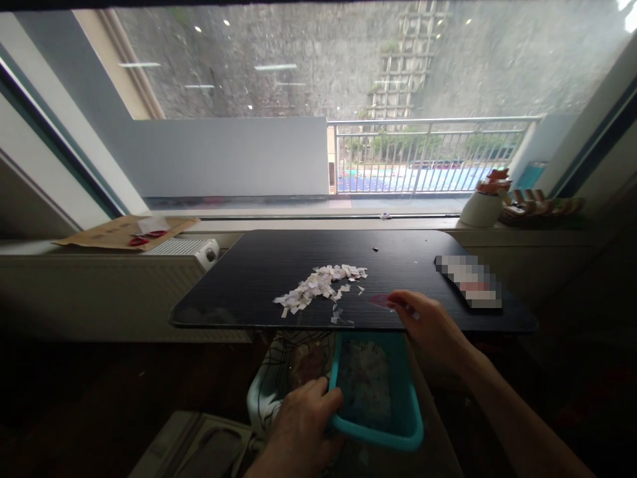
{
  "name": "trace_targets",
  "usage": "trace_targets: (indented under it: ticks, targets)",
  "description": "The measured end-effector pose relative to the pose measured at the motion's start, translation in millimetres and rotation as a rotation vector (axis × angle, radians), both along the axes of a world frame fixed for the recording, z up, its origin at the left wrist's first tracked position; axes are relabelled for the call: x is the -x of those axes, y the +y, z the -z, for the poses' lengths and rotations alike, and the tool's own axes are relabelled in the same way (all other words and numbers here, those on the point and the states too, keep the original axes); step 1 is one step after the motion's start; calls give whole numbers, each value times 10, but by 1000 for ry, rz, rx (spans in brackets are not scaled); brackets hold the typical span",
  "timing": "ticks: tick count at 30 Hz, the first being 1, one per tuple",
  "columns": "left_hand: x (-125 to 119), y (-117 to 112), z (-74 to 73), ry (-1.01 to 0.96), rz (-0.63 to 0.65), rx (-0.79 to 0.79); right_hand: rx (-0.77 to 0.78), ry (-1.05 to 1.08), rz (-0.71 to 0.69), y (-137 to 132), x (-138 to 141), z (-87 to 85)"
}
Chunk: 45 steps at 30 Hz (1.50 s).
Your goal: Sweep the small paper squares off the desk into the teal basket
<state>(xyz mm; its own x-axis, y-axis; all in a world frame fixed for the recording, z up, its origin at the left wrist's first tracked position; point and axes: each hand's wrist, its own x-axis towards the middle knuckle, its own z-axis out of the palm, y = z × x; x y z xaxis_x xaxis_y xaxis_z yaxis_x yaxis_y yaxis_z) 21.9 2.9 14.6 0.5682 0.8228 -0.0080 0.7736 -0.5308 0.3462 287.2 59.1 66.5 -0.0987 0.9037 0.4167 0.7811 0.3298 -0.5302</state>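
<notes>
Gripping the rim of a turquoise bin below the table's near edge, the person's left hand has its thumb over the bin's left side. The right hand pinches a thin pinkish piece just above the near part of the dark, faintly grained tabletop. A pile of white paper scraps spreads left of it in a slanting band, with a few clear strips near the edge. A dark-edged flat object (its face blurred out) lies farther right. Inside the bin sits a pale, indistinct heap.

The table stands against a windowsill bearing a white pot at the right. To the left, a brown paper sheet with red items on it lies above a white radiator. Beyond the glass, a metal railing fronts blue ground and a rough grey wall.
</notes>
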Motion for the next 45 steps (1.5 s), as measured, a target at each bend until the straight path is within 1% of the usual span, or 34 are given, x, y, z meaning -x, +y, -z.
trace_targets:
  ticks: [4, 6, 7, 9, 12, 14, 16, 19, 23, 27, 29, 31, 33, 34, 35, 37, 42, 45]
  targets:
    - [20, 13, 19, 16, 4, 11, -34, -43, 16, 429, 79, -38]
    - [25, 19, 26, 19, 3, 26, -30, -53, 6, 544, 98, -16]
    - [26, 21, 27, 19, 2, 32, -26, -59, 0, 556, 100, 1]
    - [25, 20, 26, 14, 2, 34, -12, -68, -13, 487, 91, 39]
    - [21, 11, 17, -1, 8, 25, 7, -71, -51, 218, 60, 64]
    - [18, 6, 9, -6, 10, 23, 26, -45, -106, 22, 44, 46]
    - [14, 2, 2, -2, 7, 18, 58, -26, -154, -109, 45, 13]
    - [13, 6, -4, 6, 7, 15, 62, -12, -162, -136, 90, -17]
    - [28, 18, -6, 11, 3, 29, 19, 15, -143, -100, 158, 15]
    - [18, 20, -6, -2, 7, 25, 46, 13, -167, -284, 64, 75]
    - [-3, 18, -10, -17, 2, 19, 2, -16, -79, -370, -44, 114]
    - [-22, 14, -18, -19, -8, 18, -98, -70, 97, -392, -139, 162]
    - [-29, 9, -27, -9, -12, 24, -147, -145, 254, -360, -171, 209]
    - [-28, 6, -29, -4, -11, 27, -143, -178, 295, -336, -153, 227]
    - [-26, 3, -30, 0, -6, 31, -130, -205, 307, -313, -111, 240]
    - [-23, 0, -23, 5, 6, 31, -108, -227, 282, -280, 35, 247]
    - [-56, 0, 7, 44, 19, 5, -102, -216, 237, -241, 506, 223]
    - [-79, -9, -8, 79, 37, 19, -90, -209, 202, -184, 716, 219]
